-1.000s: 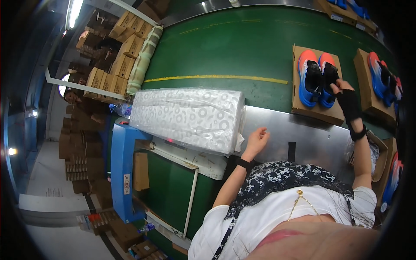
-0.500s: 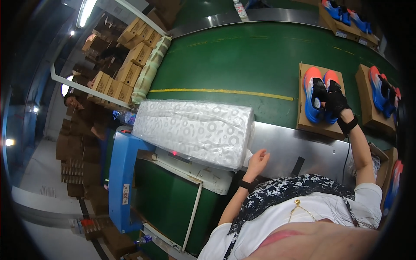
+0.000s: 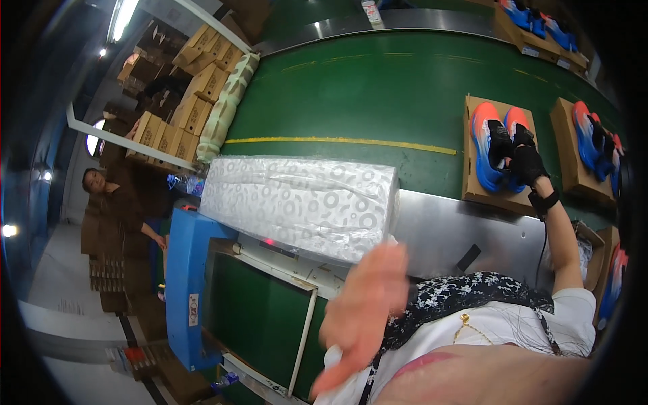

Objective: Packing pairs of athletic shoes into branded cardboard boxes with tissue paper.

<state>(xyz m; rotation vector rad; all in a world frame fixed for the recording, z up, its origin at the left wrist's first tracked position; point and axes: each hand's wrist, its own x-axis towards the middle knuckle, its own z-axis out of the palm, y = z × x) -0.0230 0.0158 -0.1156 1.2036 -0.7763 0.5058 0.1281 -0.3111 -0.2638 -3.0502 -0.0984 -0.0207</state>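
A pair of sneakers, coral at the toes and blue at the heels (image 3: 487, 145), rests on a brown cardboard shoebox (image 3: 474, 192). My right hand (image 3: 528, 165), in a black half-finger glove with a black wrist strap, is closed over the right-hand sneaker (image 3: 516, 119) of the pair. Its fingertips curl in at the shoe's opening. My left hand (image 3: 368, 293) is raised close in front of my body, near the right end of a plastic-wrapped, patterned silver block (image 3: 297, 199). Motion smears its fingers, so their pose is unclear.
A green conveyor belt (image 3: 351, 88) with a yellow line runs behind a metal plate (image 3: 439, 229). More boxed sneakers (image 3: 590, 145) sit at the right. A blue machine housing (image 3: 189, 287) stands left. Beyond it are a person (image 3: 118, 199) and stacked cartons (image 3: 165, 142).
My left hand has risen from beside the wrapped block toward my body and now looks larger and blurred. My right hand stays on the sneaker. The person at the left has turned.
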